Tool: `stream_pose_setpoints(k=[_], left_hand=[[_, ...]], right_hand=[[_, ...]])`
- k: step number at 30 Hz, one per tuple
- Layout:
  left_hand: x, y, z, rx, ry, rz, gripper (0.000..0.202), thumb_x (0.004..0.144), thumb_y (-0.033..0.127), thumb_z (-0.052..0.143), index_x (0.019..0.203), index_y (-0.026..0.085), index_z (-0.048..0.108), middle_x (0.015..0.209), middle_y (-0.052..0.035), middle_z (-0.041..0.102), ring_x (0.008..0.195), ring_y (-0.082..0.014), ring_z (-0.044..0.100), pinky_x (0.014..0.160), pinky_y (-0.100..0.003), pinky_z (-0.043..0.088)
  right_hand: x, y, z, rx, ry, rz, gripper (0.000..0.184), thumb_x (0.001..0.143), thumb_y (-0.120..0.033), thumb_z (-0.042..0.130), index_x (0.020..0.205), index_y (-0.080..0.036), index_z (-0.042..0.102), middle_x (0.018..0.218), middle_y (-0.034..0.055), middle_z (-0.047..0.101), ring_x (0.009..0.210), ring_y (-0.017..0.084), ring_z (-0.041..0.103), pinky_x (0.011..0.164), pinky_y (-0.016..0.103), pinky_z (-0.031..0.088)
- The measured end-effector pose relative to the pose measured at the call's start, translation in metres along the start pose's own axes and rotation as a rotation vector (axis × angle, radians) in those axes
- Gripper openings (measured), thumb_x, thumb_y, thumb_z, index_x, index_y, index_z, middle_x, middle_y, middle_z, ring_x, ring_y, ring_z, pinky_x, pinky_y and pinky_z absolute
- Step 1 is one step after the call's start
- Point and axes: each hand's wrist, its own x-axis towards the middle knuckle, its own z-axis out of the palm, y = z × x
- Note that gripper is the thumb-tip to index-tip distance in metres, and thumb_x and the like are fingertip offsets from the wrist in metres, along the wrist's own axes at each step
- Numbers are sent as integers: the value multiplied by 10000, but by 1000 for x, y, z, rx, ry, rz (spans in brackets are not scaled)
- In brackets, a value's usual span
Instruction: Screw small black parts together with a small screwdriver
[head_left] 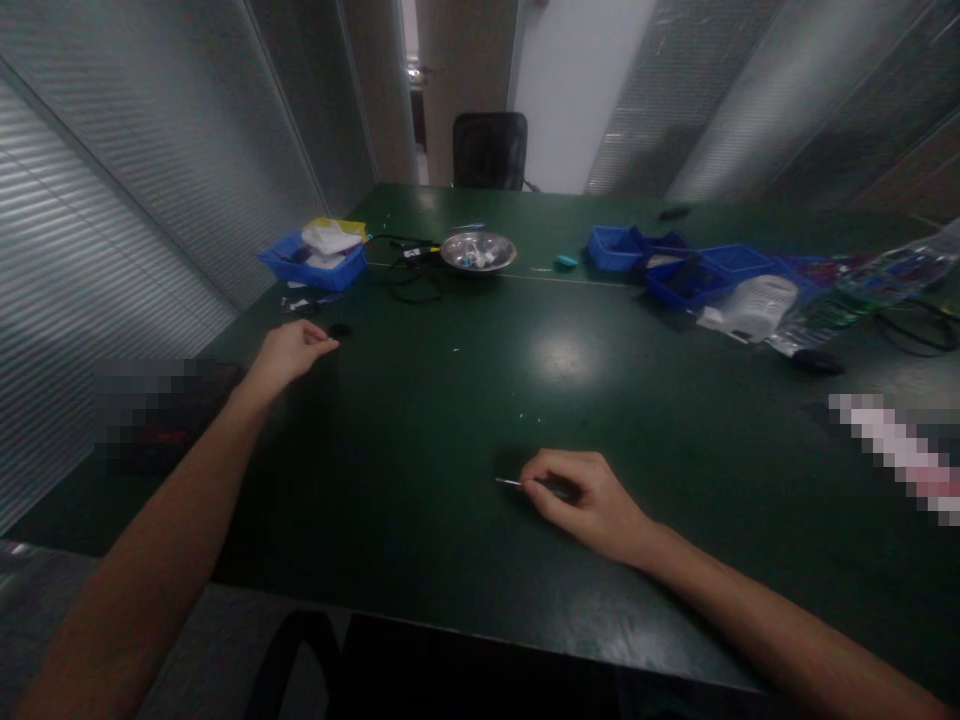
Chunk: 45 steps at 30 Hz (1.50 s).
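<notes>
My left hand [291, 352] reaches out over the left side of the green table, thumb and fingers pinched together. At its fingertips is a small dark, roundish object [340, 330]; it looks gripped, but its kind is too blurred to tell. Closer to me, my right hand [589, 500] is closed around a thin tool [508, 483] whose slim metal tip points left. Most of that tool is hidden by the fingers, with something dark showing in the palm. Several tiny white bits [529, 418] lie on the table beyond the right hand.
Across the table [420, 420] stand a filled blue bin [322, 268], a metal bowl [478, 252] with small parts and a black cable [412, 290]. Blue trays [615, 250], a white packet [754, 305] and plastic bags sit right. A dark case [180, 410] lies left; a chair [490, 150] stands behind.
</notes>
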Motion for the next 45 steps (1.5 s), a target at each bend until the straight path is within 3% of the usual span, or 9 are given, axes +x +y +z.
stream_pose_setpoints(k=[4, 9, 14, 18, 25, 32, 36, 41, 45], left_hand=[[-3, 3, -5, -25, 36, 44, 251, 808, 411, 768, 938, 201, 725, 945, -52, 739, 837, -217, 672, 725, -302, 476], [-13, 11, -10, -273, 221, 222, 239, 843, 353, 745, 975, 161, 694, 957, -58, 754, 841, -171, 695, 775, -269, 509], [-10, 9, -2, -360, 262, 183, 319, 815, 400, 783, 992, 140, 730, 934, -73, 760, 826, -172, 682, 748, -272, 517], [-2, 8, 7, -451, 251, 218, 274, 814, 314, 780, 1017, 132, 751, 986, -80, 765, 880, -173, 685, 833, -291, 528], [-2, 12, 14, -328, 320, 295, 270, 886, 394, 694, 1073, 228, 796, 959, -34, 773, 830, -204, 682, 768, -308, 512], [4, 10, 19, -438, 348, 232, 296, 862, 348, 741, 1084, 159, 797, 966, -48, 773, 831, -189, 681, 799, -304, 523], [12, 5, 22, -583, 292, 225, 333, 830, 288, 774, 1124, 132, 776, 1015, -86, 771, 887, -186, 696, 838, -312, 535], [12, 2, 21, -483, 260, 185, 379, 817, 393, 772, 1130, 180, 788, 989, -74, 775, 836, -207, 692, 727, -306, 513], [10, 2, 18, -401, 229, 181, 409, 803, 447, 752, 1150, 232, 779, 1025, -59, 774, 893, -239, 700, 747, -321, 527]], right_hand=[[0, 0, 0, 8, 5, -8, 145, 995, -219, 601, 901, -173, 701, 804, 2, 684, 686, 118, 617, 646, 237, 434], [0, -1, 0, 15, -4, 0, 143, 994, -222, 598, 909, -174, 702, 817, 8, 686, 696, 126, 624, 656, 246, 443], [0, 0, 0, 8, -7, 10, 152, 998, -236, 597, 908, -175, 702, 806, 5, 681, 686, 126, 619, 652, 250, 440], [-1, 1, 0, 3, -10, 12, 154, 1000, -238, 592, 911, -177, 703, 808, 6, 683, 677, 125, 614, 636, 249, 436], [0, -1, 0, 8, -3, 0, 157, 999, -234, 592, 903, -175, 700, 788, 3, 671, 668, 123, 607, 635, 246, 435], [0, 0, 0, 5, -6, 8, 143, 994, -227, 599, 908, -172, 700, 801, 6, 678, 684, 125, 616, 649, 244, 437], [0, 0, 0, 12, -9, 3, 136, 995, -229, 601, 918, -178, 700, 806, 4, 681, 691, 125, 618, 654, 245, 440], [0, -1, -1, 9, -14, 5, 146, 999, -236, 596, 920, -170, 700, 808, 10, 682, 692, 127, 620, 654, 250, 440], [0, -1, -1, 2, -17, 7, 163, 1005, -252, 590, 922, -169, 703, 802, 9, 676, 672, 125, 603, 630, 250, 430]])
